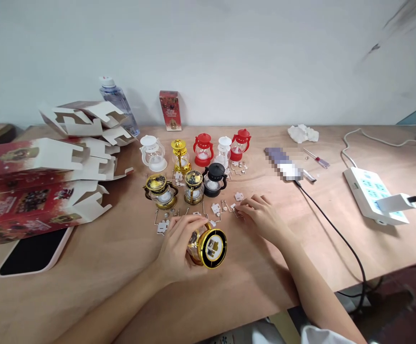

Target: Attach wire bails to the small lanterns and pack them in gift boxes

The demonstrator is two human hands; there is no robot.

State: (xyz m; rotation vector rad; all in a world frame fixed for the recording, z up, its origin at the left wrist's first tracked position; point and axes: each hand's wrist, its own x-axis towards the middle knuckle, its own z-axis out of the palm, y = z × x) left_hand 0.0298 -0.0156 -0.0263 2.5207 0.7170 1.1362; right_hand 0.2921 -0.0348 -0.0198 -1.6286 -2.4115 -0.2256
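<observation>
My left hand (179,246) is wrapped round a gold toy lantern (194,244), tipped on its side so that its round black-and-white base (214,248) faces me. My right hand (261,217) rests at the table, its fingertips pinched by a small white part (233,207); whether they grip it I cannot make out. Small white plates (216,208) with bent wires and little round pieces lie strewn between the hands. Just behind them stand two dark gold lanterns (161,192) and a black lantern (214,180). Farther back are white, gold and red lanterns (204,149).
Opened red-and-white cardboard boxes (46,167) pile up at left over a phone (36,253), near a water bottle (120,102). A small red box (170,111) stands by the wall. At right lie a screwdriver (317,158), crumpled tissue (303,134), a cabled phone and a power strip (372,193).
</observation>
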